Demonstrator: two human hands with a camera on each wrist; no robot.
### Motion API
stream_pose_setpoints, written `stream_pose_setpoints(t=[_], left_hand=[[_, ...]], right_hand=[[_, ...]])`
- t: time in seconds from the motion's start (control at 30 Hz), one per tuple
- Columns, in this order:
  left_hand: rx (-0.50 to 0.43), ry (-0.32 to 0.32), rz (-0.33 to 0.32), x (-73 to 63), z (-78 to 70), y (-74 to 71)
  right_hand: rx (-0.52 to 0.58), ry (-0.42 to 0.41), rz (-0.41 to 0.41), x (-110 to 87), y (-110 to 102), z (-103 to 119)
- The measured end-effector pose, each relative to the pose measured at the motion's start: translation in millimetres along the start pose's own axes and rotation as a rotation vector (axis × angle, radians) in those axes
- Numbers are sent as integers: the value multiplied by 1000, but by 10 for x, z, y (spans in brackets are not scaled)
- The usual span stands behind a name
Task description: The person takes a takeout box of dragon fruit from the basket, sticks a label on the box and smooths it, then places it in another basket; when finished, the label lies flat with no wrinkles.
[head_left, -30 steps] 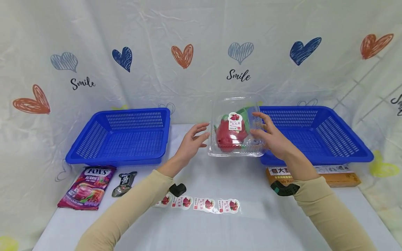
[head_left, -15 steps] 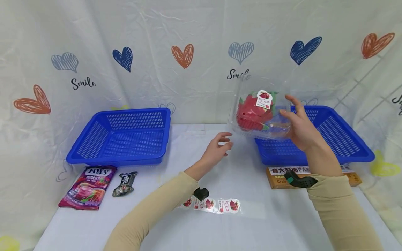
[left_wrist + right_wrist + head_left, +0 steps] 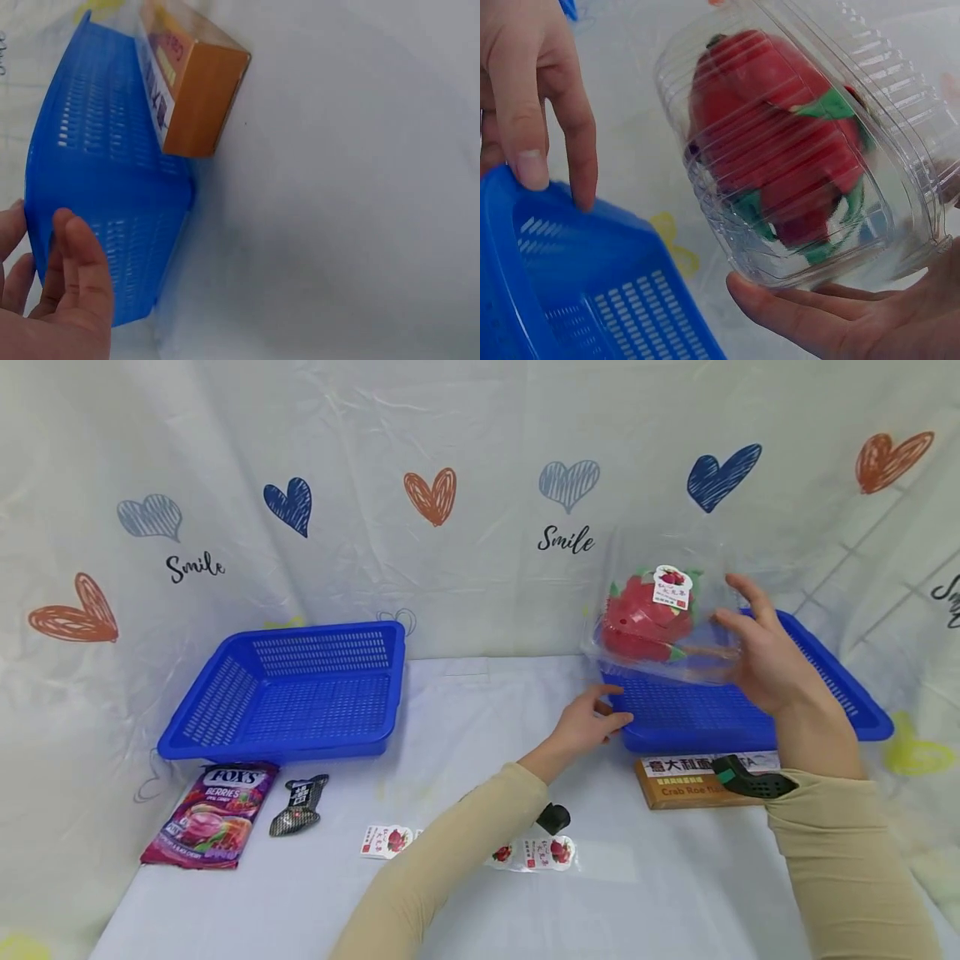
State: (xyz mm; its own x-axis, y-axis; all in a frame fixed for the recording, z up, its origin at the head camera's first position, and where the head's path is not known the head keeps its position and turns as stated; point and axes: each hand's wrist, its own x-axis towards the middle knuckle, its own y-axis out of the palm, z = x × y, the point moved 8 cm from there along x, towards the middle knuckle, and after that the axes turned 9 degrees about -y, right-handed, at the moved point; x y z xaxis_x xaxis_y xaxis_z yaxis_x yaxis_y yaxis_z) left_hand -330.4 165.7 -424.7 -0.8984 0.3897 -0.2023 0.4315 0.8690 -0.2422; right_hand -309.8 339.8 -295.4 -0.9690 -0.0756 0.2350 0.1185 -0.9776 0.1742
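Observation:
My right hand [image 3: 780, 652] grips a clear plastic clamshell box [image 3: 889, 247] by its right side. Inside the box lies a red dragon fruit [image 3: 648, 614] with green scales; a white label [image 3: 672, 587] shows on the lid. The box is tilted, held above the right blue basket [image 3: 690, 714]. My left hand [image 3: 585, 722] is at that basket's left end, and its thumb and fingers straddle the rim, as the right wrist view shows. The left wrist view has the same hand [image 3: 64, 292] against the blue wall.
Another blue basket [image 3: 281, 747] stands on the left. Before it lie a purple candy bag [image 3: 213, 814] and a small black packet [image 3: 298, 806]. A strip of dragon fruit labels [image 3: 551, 853] lies partly under my left forearm. An orange pasta box [image 3: 686, 792] sits before the right basket.
My right hand has carried the clamshell box rightward and up, over the right basket. My left hand has left the box's side and moved right to that basket's rim.

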Motion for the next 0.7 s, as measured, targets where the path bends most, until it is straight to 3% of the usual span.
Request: stream_pose_setpoints(t=[0.17,0.3,0.47,0.7], left_hand=[[-69,-29,-14,12,-12,33],[-116,-44,-15,8,-14,32],[-142,-56,-31,14,4,34],[-153,-49,-45,17,16,39]], right_hand=[[-20,30,29,-48,-220,-78],[24,18,64,-109,-445,-139],[92,-15,170,-180,-680,-181],[88,-23,298,-286,-950,-247]])
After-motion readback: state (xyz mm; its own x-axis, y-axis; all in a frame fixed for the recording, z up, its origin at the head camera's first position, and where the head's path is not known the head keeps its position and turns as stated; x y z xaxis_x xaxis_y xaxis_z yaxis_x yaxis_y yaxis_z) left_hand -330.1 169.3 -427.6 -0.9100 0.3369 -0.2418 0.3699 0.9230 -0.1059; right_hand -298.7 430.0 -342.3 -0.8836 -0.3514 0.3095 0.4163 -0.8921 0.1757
